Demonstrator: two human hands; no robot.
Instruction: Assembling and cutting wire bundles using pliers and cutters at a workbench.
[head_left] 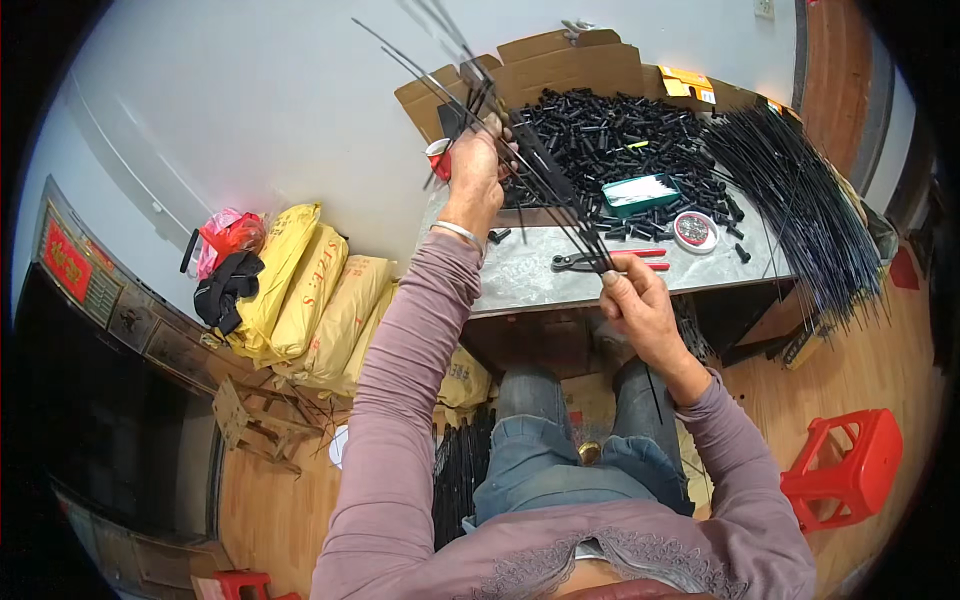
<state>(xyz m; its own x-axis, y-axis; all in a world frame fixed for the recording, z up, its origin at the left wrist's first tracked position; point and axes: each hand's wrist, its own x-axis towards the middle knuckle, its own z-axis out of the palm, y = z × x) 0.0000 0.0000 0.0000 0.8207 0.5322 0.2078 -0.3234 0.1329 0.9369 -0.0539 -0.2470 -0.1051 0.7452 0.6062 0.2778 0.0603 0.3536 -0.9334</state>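
- Thin black rods (548, 178) are spanning the gap between both hands' fingers, some tips fanning out above the left ones.
- The left hand (474, 172) is closing its fingers around the upper part; the right hand (643, 312) is pinching the lower part between thumb and fingers.
- The person seems to be gathering or sorting the rods; the next move is probably calling for a firm hold at one end.
- Red-handled pliers (650, 266) are lying on the surface (520, 280) just beyond the right fingers.
- Short black cylinders (590, 130) are heaping up farther out.
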